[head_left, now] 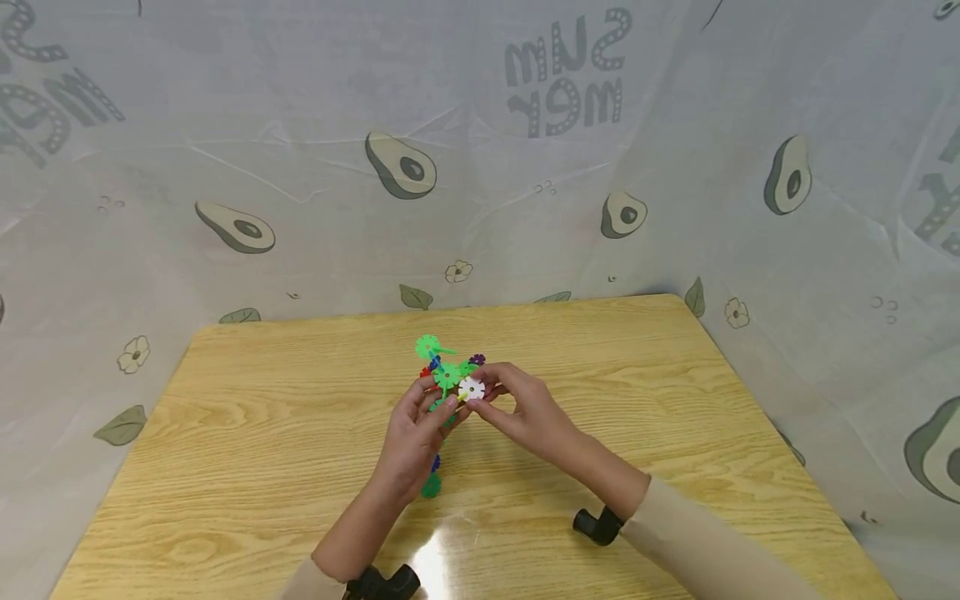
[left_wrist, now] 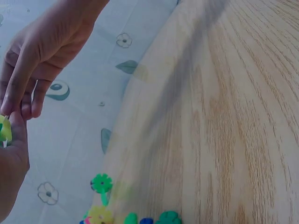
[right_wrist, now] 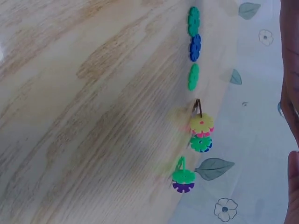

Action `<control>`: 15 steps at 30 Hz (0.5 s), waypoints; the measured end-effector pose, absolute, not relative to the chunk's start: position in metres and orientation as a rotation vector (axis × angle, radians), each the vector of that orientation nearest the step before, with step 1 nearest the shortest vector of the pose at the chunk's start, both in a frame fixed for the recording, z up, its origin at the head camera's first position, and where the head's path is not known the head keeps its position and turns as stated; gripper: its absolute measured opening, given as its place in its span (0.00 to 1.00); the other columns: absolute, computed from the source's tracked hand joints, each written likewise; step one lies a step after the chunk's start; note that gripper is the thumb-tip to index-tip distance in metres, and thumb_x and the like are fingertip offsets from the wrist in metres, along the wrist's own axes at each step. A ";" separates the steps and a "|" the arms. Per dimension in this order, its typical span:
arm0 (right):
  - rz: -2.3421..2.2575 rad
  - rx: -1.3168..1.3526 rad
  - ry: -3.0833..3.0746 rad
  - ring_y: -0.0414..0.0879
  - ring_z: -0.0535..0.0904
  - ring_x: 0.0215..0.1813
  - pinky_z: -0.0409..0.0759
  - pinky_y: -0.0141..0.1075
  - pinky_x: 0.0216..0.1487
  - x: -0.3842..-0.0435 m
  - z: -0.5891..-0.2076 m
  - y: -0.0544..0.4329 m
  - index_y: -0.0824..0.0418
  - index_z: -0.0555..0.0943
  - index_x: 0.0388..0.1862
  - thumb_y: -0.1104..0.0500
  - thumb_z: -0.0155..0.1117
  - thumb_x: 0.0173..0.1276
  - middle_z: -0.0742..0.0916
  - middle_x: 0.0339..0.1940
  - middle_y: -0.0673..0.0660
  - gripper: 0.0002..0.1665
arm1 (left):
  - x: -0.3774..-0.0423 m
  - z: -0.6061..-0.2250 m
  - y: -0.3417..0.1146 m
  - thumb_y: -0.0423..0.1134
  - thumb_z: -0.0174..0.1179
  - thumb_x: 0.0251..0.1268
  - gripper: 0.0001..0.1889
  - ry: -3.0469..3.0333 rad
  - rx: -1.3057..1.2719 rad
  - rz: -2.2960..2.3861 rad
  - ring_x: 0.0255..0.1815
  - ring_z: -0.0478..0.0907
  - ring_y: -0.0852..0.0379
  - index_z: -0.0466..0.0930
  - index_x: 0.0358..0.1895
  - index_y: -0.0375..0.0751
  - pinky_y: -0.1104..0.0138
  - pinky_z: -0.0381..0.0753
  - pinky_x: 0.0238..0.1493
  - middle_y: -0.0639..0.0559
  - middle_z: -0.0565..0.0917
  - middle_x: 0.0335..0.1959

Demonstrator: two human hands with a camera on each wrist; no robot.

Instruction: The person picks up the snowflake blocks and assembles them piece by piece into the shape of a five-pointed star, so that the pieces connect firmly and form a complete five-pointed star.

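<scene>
Both hands meet over the table around small notched plastic discs. My right hand (head_left: 528, 408) pinches a white notched disc (head_left: 471, 388) between thumb and fingers. Beside it, my left hand (head_left: 408, 437) holds a yellow notched disc (left_wrist: 5, 129), seen edge-on at the thumb tip in the head view and touching the white one. A light green disc (head_left: 447, 376) shows just above the left fingers; whether it is joined to the held ones I cannot tell. The left hand's inner fingers are partly hidden behind the discs.
More discs stand or lie on the wooden table (head_left: 262, 433): a blue disc (right_wrist: 195, 47), a yellow disc (right_wrist: 202, 122) over pink, and a green disc (right_wrist: 183, 176) over purple. A patterned cloth (head_left: 480, 225) hangs behind the table's far edge.
</scene>
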State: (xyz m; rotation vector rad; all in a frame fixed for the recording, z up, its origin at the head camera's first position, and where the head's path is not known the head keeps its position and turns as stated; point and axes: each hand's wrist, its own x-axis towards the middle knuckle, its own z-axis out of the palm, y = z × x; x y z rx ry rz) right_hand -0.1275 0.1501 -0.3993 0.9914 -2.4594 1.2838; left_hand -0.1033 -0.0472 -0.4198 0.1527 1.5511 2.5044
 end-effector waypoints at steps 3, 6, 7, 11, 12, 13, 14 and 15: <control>1.263 0.970 -2.471 0.50 0.85 0.51 0.90 0.42 0.51 -0.127 -0.400 0.149 0.65 0.79 0.61 0.64 0.72 0.71 0.87 0.52 0.60 0.21 | -0.104 -0.421 -0.046 0.29 0.54 0.80 0.19 1.539 0.128 2.519 0.56 0.83 0.62 0.67 0.68 0.35 0.66 0.84 0.65 0.56 0.82 0.53; 1.269 0.978 -2.492 0.49 0.83 0.51 0.89 0.40 0.52 -0.127 -0.400 0.151 0.63 0.79 0.62 0.62 0.72 0.72 0.86 0.53 0.58 0.22 | -0.105 -0.422 -0.047 0.29 0.55 0.80 0.18 1.534 0.127 2.523 0.56 0.83 0.62 0.68 0.68 0.36 0.67 0.85 0.65 0.56 0.82 0.54; 1.286 0.979 -2.498 0.49 0.83 0.52 0.88 0.40 0.52 -0.128 -0.400 0.152 0.63 0.78 0.63 0.61 0.71 0.72 0.86 0.53 0.57 0.23 | -0.105 -0.422 -0.048 0.29 0.54 0.80 0.18 1.529 0.129 2.529 0.57 0.83 0.61 0.68 0.67 0.36 0.66 0.85 0.65 0.56 0.82 0.53; 1.394 0.867 -2.539 0.52 0.83 0.54 0.87 0.41 0.53 -0.141 -0.405 0.161 0.63 0.77 0.66 0.60 0.68 0.76 0.85 0.54 0.59 0.23 | -0.108 -0.421 -0.053 0.28 0.54 0.80 0.16 1.515 0.107 2.569 0.56 0.84 0.61 0.70 0.65 0.36 0.65 0.85 0.64 0.56 0.83 0.52; 1.426 0.799 -2.565 0.52 0.82 0.54 0.87 0.42 0.54 -0.145 -0.407 0.164 0.63 0.76 0.66 0.59 0.67 0.77 0.85 0.55 0.59 0.23 | -0.108 -0.421 -0.055 0.28 0.54 0.80 0.15 1.511 0.094 2.582 0.56 0.84 0.60 0.70 0.65 0.36 0.65 0.86 0.64 0.56 0.83 0.51; 1.460 0.730 -2.596 0.53 0.82 0.55 0.86 0.43 0.55 -0.150 -0.410 0.167 0.63 0.76 0.67 0.58 0.66 0.78 0.85 0.56 0.61 0.23 | -0.108 -0.420 -0.057 0.28 0.54 0.80 0.15 1.506 0.084 2.590 0.55 0.84 0.60 0.70 0.64 0.37 0.65 0.86 0.63 0.56 0.83 0.50; 1.489 0.663 -2.635 0.54 0.82 0.56 0.85 0.44 0.56 -0.154 -0.414 0.170 0.63 0.75 0.67 0.57 0.65 0.78 0.85 0.57 0.63 0.23 | -0.109 -0.420 -0.058 0.28 0.53 0.80 0.14 1.504 0.073 2.598 0.54 0.84 0.60 0.70 0.63 0.37 0.65 0.86 0.63 0.56 0.83 0.49; 1.505 0.604 -2.679 0.55 0.81 0.56 0.84 0.44 0.57 -0.158 -0.419 0.173 0.63 0.75 0.67 0.57 0.64 0.79 0.84 0.58 0.65 0.23 | -0.109 -0.420 -0.060 0.28 0.53 0.80 0.14 1.497 0.062 2.606 0.54 0.84 0.60 0.70 0.63 0.38 0.65 0.86 0.63 0.56 0.83 0.49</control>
